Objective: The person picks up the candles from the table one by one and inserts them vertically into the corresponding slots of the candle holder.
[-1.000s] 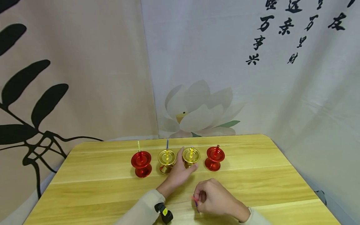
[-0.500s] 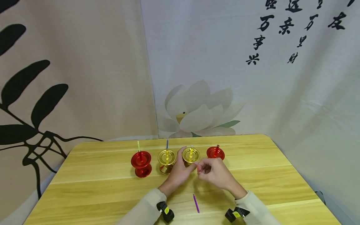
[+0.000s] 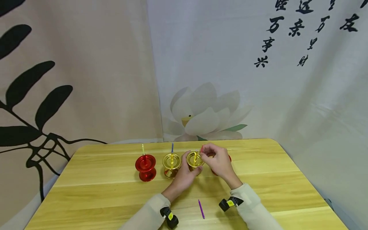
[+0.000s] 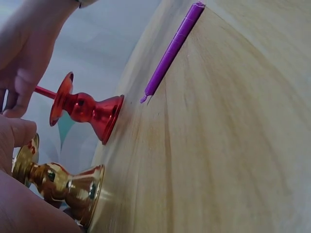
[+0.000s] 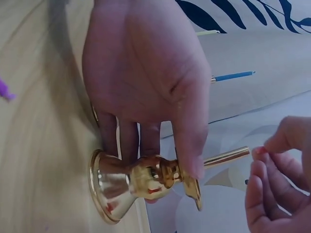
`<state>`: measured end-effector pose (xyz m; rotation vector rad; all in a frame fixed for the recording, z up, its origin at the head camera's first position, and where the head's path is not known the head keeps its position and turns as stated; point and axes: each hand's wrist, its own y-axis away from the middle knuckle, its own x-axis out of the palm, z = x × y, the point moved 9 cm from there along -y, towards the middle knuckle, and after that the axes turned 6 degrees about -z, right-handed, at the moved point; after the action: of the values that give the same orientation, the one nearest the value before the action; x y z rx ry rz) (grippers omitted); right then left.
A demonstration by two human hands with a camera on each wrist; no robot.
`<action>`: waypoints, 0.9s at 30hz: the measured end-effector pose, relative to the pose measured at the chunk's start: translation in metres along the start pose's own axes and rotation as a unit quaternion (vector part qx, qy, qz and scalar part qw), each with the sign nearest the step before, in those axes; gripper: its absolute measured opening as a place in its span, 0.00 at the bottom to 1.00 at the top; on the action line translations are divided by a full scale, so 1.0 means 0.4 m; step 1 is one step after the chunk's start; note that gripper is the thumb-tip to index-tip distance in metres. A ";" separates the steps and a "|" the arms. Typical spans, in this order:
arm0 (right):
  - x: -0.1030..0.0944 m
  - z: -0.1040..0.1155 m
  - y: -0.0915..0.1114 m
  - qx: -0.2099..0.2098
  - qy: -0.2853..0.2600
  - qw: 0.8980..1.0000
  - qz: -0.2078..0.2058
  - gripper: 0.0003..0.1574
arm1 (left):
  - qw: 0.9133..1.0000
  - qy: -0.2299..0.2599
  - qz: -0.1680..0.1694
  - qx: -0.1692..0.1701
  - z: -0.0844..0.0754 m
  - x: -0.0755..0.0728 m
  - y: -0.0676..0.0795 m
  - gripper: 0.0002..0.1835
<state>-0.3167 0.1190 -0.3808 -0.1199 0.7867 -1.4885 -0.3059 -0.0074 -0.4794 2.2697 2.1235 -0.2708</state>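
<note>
My left hand point(image 3: 184, 177) grips a gold candle holder point(image 3: 195, 158) from its left side, with the thumb at the dish in the right wrist view. The holder stands upright on the table, its narrow tube point(image 5: 228, 157) bare at the top. Just above that tube, my right hand point(image 3: 218, 161) pinches a small red candle point(image 3: 202, 148), mostly hidden by the fingers. Behind the right hand stands a red candle holder point(image 4: 80, 108), largely covered in the head view. A purple candle point(image 3: 201, 209) lies on the table between my forearms.
Left of my left hand stands a gold holder point(image 3: 171, 159) bearing a blue candle point(image 3: 172, 147). Farther left is a red holder point(image 3: 145, 163) with a pale yellow candle point(image 3: 143, 149). The wooden table point(image 3: 100, 191) ends at a printed curtain point(image 3: 115, 80).
My right hand has picked the red candle up from beside the purple one and carried it forward to the gold holder's top. My left hand keeps its grip on the holder.
</note>
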 end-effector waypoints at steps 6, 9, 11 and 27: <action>0.005 -0.004 -0.021 -0.004 -0.009 1.000 -0.022 0.03 | 1.000 -0.006 -0.002 -0.015 0.009 -0.001 0.001 0.44; 0.010 -0.003 -0.027 -0.008 -0.009 1.000 -0.022 0.04 | 1.000 -0.011 -0.002 -0.018 0.010 -0.003 0.001 0.44; 0.015 0.000 -0.029 -0.013 -0.007 1.000 -0.019 0.04 | 1.000 -0.017 -0.002 -0.020 0.009 -0.005 0.003 0.44; 0.032 0.019 -0.034 -0.058 0.021 0.998 -0.004 0.03 | 0.999 -0.037 -0.005 -0.024 0.005 -0.015 0.009 0.45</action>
<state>-0.3254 0.1029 -0.3730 -0.1806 0.9074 -1.4555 -0.3028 -0.0139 -0.4809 2.1888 2.0824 -0.2968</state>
